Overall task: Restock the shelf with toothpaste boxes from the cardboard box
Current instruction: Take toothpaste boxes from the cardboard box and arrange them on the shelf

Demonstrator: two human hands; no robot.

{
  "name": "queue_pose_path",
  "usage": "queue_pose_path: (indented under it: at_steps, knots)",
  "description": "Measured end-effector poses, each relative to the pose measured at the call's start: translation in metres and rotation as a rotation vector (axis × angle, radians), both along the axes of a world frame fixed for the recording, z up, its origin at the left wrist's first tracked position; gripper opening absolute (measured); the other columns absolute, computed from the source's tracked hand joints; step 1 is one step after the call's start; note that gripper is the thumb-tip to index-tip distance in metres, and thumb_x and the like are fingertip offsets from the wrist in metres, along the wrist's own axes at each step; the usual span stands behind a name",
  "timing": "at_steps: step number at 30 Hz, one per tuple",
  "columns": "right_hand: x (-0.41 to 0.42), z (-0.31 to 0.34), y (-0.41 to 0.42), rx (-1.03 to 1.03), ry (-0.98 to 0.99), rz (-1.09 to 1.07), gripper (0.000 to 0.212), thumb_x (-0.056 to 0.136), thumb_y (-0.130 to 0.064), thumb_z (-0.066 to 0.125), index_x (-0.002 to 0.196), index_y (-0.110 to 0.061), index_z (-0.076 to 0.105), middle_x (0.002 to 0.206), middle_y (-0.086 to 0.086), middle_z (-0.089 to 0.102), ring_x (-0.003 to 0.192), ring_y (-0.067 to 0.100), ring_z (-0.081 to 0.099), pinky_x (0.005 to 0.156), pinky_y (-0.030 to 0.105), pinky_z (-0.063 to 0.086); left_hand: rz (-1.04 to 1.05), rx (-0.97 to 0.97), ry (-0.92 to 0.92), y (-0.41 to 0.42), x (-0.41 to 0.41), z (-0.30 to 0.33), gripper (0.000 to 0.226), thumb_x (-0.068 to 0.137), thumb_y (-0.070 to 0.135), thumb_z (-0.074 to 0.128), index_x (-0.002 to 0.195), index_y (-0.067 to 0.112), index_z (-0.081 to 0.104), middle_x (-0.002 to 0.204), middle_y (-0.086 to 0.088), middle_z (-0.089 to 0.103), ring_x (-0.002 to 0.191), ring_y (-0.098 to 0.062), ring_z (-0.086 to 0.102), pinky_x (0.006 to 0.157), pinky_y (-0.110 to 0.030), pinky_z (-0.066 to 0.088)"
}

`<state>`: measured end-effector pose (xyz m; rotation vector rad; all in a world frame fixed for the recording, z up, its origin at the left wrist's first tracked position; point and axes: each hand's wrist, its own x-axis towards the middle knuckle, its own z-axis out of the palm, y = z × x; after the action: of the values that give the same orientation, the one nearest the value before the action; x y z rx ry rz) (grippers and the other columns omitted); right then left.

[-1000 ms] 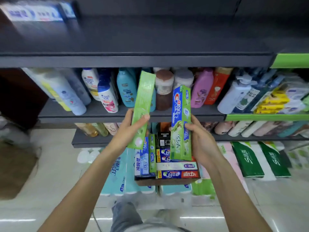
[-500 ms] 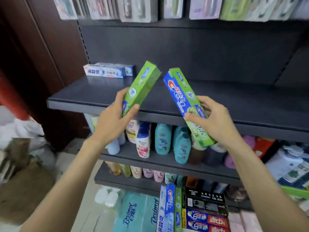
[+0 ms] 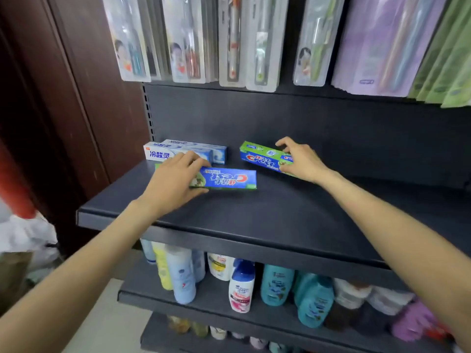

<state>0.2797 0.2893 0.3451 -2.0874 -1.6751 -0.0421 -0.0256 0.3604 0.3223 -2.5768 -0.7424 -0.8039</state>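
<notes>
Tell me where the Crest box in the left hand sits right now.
In the head view, the left hand holds the Crest box flat on the dark shelf, just in front of the white toothpaste boxes.

left hand (image 3: 175, 186) gripping Crest box (image 3: 226, 179), right hand (image 3: 303, 161) gripping another box (image 3: 262, 159), dark shelf (image 3: 267, 215)

The blue-and-green toothpaste box (image 3: 226, 180) under my left hand (image 3: 175, 184) reads "Crest", upside down to me, with Chinese characters beside it. The box (image 3: 265, 159) in my right hand (image 3: 303, 161) shows "Crest" upright. The white box (image 3: 163, 154) behind reads "冷酸灵".
</notes>
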Motion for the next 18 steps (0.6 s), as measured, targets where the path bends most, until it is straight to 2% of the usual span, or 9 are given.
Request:
queue_pose_path:
  at_steps: [3,7,9,11,13,15,16,18]
  knots:
    - [0.005,-0.013,0.037,0.008,-0.111,-0.02,0.044,0.082,-0.006,0.059,0.12,-0.024,0.047,0.123,0.004,0.057,0.107,0.028,0.053,0.08,0.034,0.04,-0.015,-0.062,-0.042,0.02,0.005,0.0,0.052,0.064,0.034,0.084,0.107,0.015,0.061,0.101,-0.005,0.062,0.089,-0.03,0.059,0.071,-0.034,0.046]
    - [0.017,-0.03,0.065,-0.005,-0.372,-0.056,0.036,0.087,-0.007,0.054,0.12,-0.022,0.06,0.127,0.005,0.052,0.116,0.029,0.041,0.091,0.036,0.034,-0.052,-0.079,-0.085,0.037,0.016,-0.001,0.052,0.065,0.038,0.082,0.107,0.016,0.06,0.103,-0.003,0.063,0.092,-0.029,0.059,0.073,-0.034,0.045]
    - [0.017,-0.031,0.066,0.031,-0.399,-0.059,0.032,0.088,-0.011,0.055,0.116,-0.022,0.065,0.128,0.004,0.05,0.118,0.027,0.039,0.093,0.037,0.032,-0.062,-0.136,-0.124,0.04,0.022,0.001,0.05,0.066,0.04,0.08,0.106,0.018,0.059,0.103,0.0,0.062,0.094,-0.026,0.058,0.071,-0.034,0.043]
    - [0.006,-0.028,0.057,0.168,-0.267,-0.043,0.026,0.087,-0.013,0.058,0.111,-0.019,0.067,0.122,0.004,0.053,0.114,0.025,0.044,0.093,0.036,0.037,-0.062,-0.223,-0.181,0.041,0.029,0.004,0.047,0.068,0.044,0.077,0.104,0.022,0.056,0.102,0.006,0.06,0.093,-0.019,0.056,0.067,-0.031,0.04]
    - [-0.014,-0.021,0.038,0.311,0.043,-0.009,0.019,0.087,-0.017,0.06,0.105,-0.018,0.067,0.107,0.002,0.061,0.101,0.02,0.056,0.09,0.037,0.046,-0.061,-0.377,-0.279,0.039,0.039,0.008,0.045,0.069,0.046,0.076,0.1,0.023,0.055,0.098,0.012,0.059,0.086,-0.013,0.055,0.068,-0.03,0.041]
    - [-0.038,-0.012,0.014,0.318,0.419,0.043,0.013,0.089,-0.022,0.059,0.102,-0.02,0.059,0.092,0.0,0.066,0.086,0.018,0.065,0.085,0.042,0.052,-0.049,-0.648,-0.444,0.035,0.054,0.014,0.042,0.071,0.046,0.076,0.097,0.022,0.054,0.091,0.016,0.058,0.078,-0.007,0.055,0.068,-0.025,0.042]
    - [-0.049,-0.008,0.003,0.281,0.543,0.076,0.016,0.089,-0.027,0.059,0.104,-0.021,0.054,0.09,-0.002,0.066,0.083,0.018,0.067,0.083,0.044,0.053,-0.05,-0.816,-0.528,0.033,0.063,0.017,0.04,0.074,0.045,0.074,0.097,0.02,0.053,0.088,0.016,0.057,0.077,-0.003,0.055,0.067,-0.022,0.043]
    - [-0.064,-0.004,-0.013,0.186,0.539,0.146,0.035,0.087,-0.036,0.062,0.114,-0.024,0.044,0.097,-0.007,0.064,0.085,0.015,0.067,0.085,0.043,0.053,-0.116,-1.207,-0.648,0.023,0.083,0.023,0.034,0.082,0.042,0.067,0.099,0.017,0.052,0.088,0.008,0.061,0.075,-0.003,0.057,0.063,-0.021,0.046]
